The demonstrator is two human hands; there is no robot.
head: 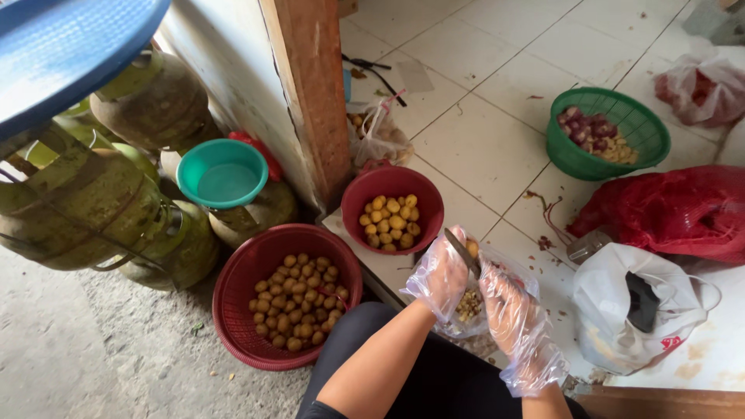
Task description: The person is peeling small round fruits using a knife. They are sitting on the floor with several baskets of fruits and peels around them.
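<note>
Nearest to me, my left hand [441, 273] and my right hand [514, 310] sit close together above my dark-trousered knee [434, 372], both inside loose clear plastic gloves. My left fingers are curled shut around a small round yellowish tuber [472, 248], pinching it at the fingertips. My right fingers are wrapped tight on a knife [463, 252], whose dark blade angles up and left until it meets the tuber. Just under my hands lies a clear plastic bag [468, 306] holding pale peelings. To my left, on the rough concrete, a large red basket [233, 310] holds a layer of brownish unpeeled tubers. A little beyond my hands a smaller red bowl [353, 213] stands on the white tiled floor [481, 147], with cleaner yellow peeled ones inside. To my right rest a white plastic bag [613, 302] and, behind it, a red mesh sack [675, 209]. Further left, green gas cylinders [85, 202] crowd together, one bearing a teal bowl [223, 172]. Farthest out, a green basket [621, 116] holds purple shallots and pale bits.
</note>
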